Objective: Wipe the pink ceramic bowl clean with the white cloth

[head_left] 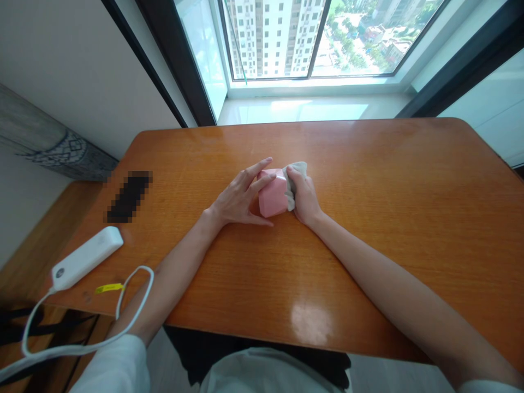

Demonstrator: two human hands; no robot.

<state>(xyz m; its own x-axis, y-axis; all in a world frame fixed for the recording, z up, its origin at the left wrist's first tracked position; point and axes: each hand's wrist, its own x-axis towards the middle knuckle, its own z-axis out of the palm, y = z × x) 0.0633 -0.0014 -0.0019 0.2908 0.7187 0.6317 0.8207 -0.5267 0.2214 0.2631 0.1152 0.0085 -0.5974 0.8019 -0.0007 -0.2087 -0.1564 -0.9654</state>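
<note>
A small pink box-like object rests on the wooden table in front of me, between my two hands. My left hand lies along its left side with the fingers spread, the fingertips at its top edge and the thumb stretched out below. On the other side, my right hand has its fingers closed around a crumpled pale grey cloth or tissue, which presses against the pink object's right face. The lower fingers of my right hand are hidden from view.
At the table's left lie a white power strip with its cable, a yellow tag and a blurred-out dark object. The cable loops over my left forearm. A window stands behind the far edge.
</note>
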